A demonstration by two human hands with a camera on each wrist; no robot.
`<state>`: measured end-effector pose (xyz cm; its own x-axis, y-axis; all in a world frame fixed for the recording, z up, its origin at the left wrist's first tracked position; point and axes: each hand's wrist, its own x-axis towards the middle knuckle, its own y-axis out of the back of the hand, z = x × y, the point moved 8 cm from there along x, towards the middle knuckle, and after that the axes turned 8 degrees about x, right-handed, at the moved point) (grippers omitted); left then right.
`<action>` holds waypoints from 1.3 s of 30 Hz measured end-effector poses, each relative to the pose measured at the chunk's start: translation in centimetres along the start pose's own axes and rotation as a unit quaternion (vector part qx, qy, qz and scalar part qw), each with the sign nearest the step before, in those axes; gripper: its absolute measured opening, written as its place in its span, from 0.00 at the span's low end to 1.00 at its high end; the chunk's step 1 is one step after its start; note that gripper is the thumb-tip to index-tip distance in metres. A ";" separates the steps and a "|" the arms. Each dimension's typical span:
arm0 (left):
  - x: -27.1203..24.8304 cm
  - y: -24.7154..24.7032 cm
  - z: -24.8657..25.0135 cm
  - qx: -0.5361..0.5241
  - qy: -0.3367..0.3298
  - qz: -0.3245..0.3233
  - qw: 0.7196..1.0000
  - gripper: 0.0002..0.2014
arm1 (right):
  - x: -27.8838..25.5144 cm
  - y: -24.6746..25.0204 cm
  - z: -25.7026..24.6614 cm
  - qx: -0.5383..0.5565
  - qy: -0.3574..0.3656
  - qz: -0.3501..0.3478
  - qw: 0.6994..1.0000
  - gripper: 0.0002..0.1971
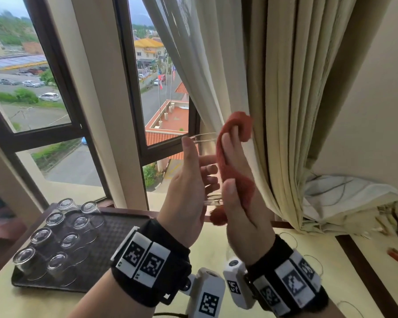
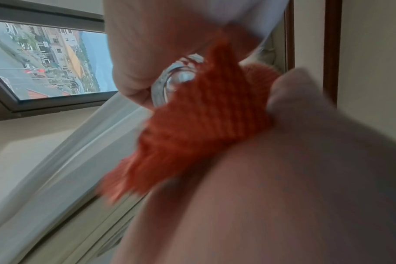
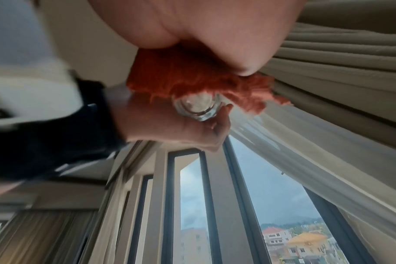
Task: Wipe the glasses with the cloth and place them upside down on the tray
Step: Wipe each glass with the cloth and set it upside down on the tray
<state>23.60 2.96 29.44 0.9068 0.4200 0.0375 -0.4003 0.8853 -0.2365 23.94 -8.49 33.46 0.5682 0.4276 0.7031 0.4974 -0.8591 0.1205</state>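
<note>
risk 1: glass (image 1: pixel 207 166) is held up in the air in front of the window, well above the table. My left hand (image 1: pixel 189 180) grips it with fingers curled round the side wall and thumb up near the rim. I reckon smooth wall plus sideways rubbing could let it slip or twist out.
risk 2: the curtain (image 1: pixel 274 111) hangs just past my right hand at 3 o'clock. A loose end of the cloth (image 1: pixel 236 154) could snag a fold, my guess.
risk 3: setting this one down looks tight. The free part of the tray (image 1: pixel 122 228) is beside the inverted glasses (image 1: pixel 62 235); a careless placement could knock a neighbour.
right hand (image 1: pixel 241 203): fingers mostly straight, pressing the cloth flat against the glass, thumb pinning the lower fold. The cloth is held, the glass is not.
left hand state: closed round the glass, as above.
glass look: clear, thin rim at 12 o'clock, thick heavy base at 6 o'clock, so upright now. Wrist views show the base as bright rings, half covered by cloth. Can't judge smears; too blurred.
cloth look: orange-red, fuzzy knit, bunched, one end curling over my fingertips, one tail hanging below the base.
tray: dark, textured, at 8 o'clock from my hands, eight glasses on it in two rows, bases up.
status: wiping the outside, I think; flip and place not yet done.
</note>
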 end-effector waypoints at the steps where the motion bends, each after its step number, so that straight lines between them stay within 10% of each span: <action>1: 0.1 0.3 0.3 -0.009 0.001 0.002 1.000 0.41 | -0.6 -0.6 -0.4 -0.049 0.030 -0.028 0.998 0.29; 5: 0.3 1.5 0.5 0.003 0.025 0.010 1.000 0.43 | -4.4 -2.0 1.1 -0.141 0.046 -0.093 0.985 0.31; 15: -1.0 -1.1 -0.5 -0.029 0.063 -0.018 0.997 0.39 | -0.1 0.4 0.2 0.006 -0.019 -0.002 1.000 0.29; 23: 0.7 1.7 0.7 0.036 0.037 0.042 0.998 0.66 | -4.7 -1.3 1.5 -0.055 -0.017 -0.057 0.997 0.28; 27: 0.2 1.2 -0.1 0.030 0.054 0.028 0.998 0.56 | -2.8 0.2 3.1 0.053 -0.098 0.009 0.994 0.28; 33: -1.2 -1.2 -0.7 -0.041 0.076 -0.042 0.995 0.33 | 0.1 0.5 0.3 -0.019 -0.011 0.009 1.000 0.28; 39: -0.1 1.9 -0.6 -0.038 0.074 0.010 0.996 0.43 | -4.6 -1.8 1.4 -0.064 0.004 -0.055 0.996 0.29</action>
<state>22.86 4.47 28.44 0.9107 0.3980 -0.1109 -0.4122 0.8574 -0.3082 21.38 -8.50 29.05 0.5089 0.5193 0.6865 0.4689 -0.8361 0.2849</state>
